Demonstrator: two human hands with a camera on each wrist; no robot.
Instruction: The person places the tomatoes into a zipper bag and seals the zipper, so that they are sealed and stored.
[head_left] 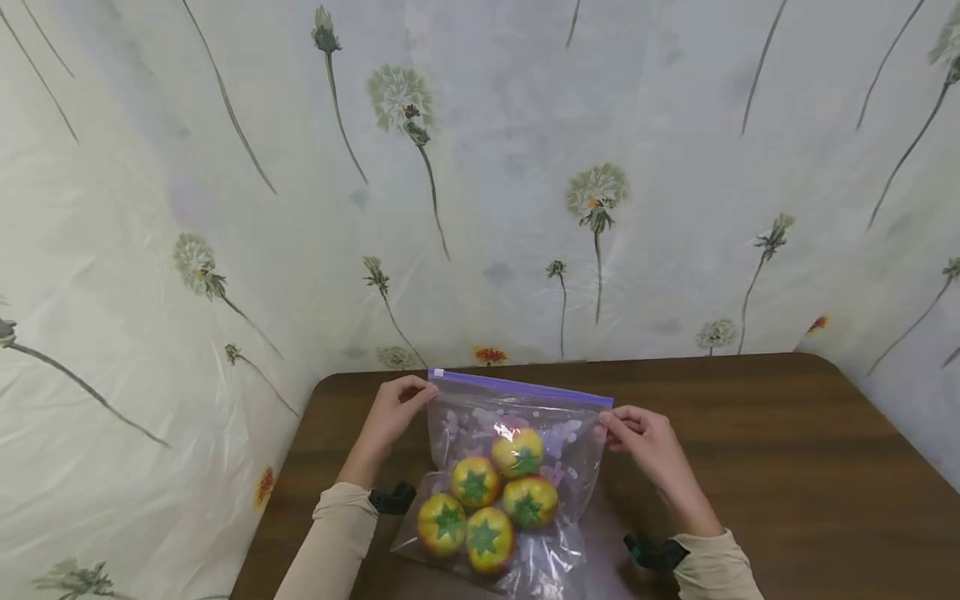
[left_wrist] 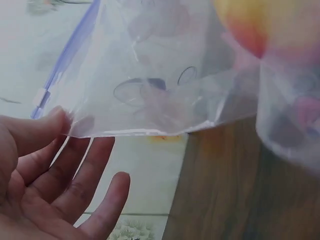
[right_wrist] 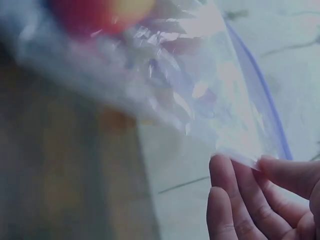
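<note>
A clear zip bag (head_left: 465,425) with a purple slider strip (head_left: 525,386) along its top hangs between both hands. Inside it are several yellow-red toy fruits (head_left: 475,482), each with a green star-shaped leaf mark. My left hand (head_left: 392,414) pinches the bag's upper left edge between thumb and fingers, close to the white slider (left_wrist: 42,96). At the upper right edge, just under the strip, my right hand (head_left: 647,437) pinches the bag in the same way. Both wrist views show the bag's edge between thumb and fingertips, with the other fingers spread loosely.
A dark brown wooden table (head_left: 787,467) lies beneath the bag and extends to the right. Behind and beside it hangs a pale sheet (head_left: 495,217) printed with dandelions. Dark wrist straps (head_left: 393,498) sit at the sleeve cuffs.
</note>
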